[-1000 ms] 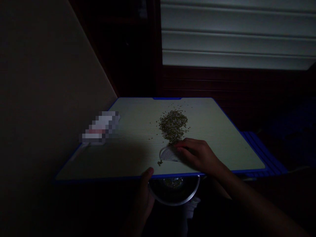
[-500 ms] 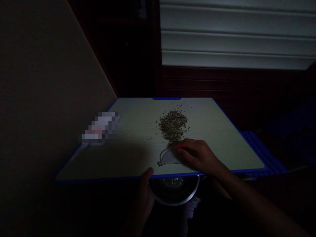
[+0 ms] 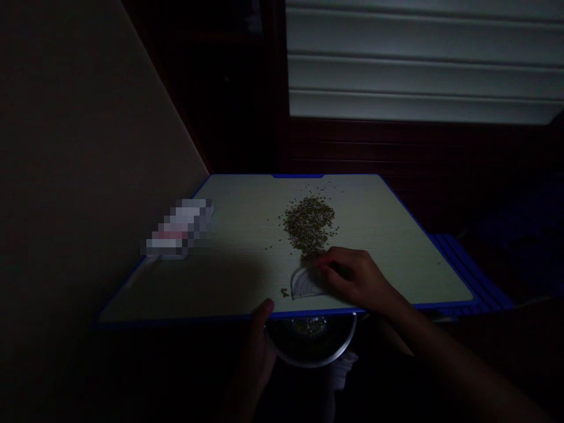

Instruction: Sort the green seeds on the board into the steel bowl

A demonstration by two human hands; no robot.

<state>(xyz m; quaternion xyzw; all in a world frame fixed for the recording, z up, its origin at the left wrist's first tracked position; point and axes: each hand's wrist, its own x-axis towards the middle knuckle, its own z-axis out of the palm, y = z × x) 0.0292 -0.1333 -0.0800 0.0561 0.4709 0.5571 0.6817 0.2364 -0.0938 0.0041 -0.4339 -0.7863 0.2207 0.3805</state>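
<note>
My right hand (image 3: 355,273) pinches a clear half-round protractor (image 3: 306,282) with printed scale lines. Its curved edge touches the near end of a pile of small greenish-brown beans or seeds (image 3: 309,222). A few seeds (image 3: 284,292) lie separately left of the protractor, close to the table's front edge. Below that edge is a shiny metal bowl (image 3: 346,348), with more seeds at its bottom. My left hand (image 3: 262,343) grips the bowl at its left side, thumb raised to the table edge; the other fingers are hidden.
The pale folding table (image 3: 238,205) has a blue rim. A blurred white pack (image 3: 180,232) lies at its left edge beside a wall (image 3: 88,147). Dark wooden furniture (image 3: 396,141) and white slatted panels (image 3: 418,70) stand behind. The room is dim.
The protractor has tilted and shifted slightly right in my right hand, away from the small cluster of seeds, which has spread a little. My left hand and the bowl stay in place.
</note>
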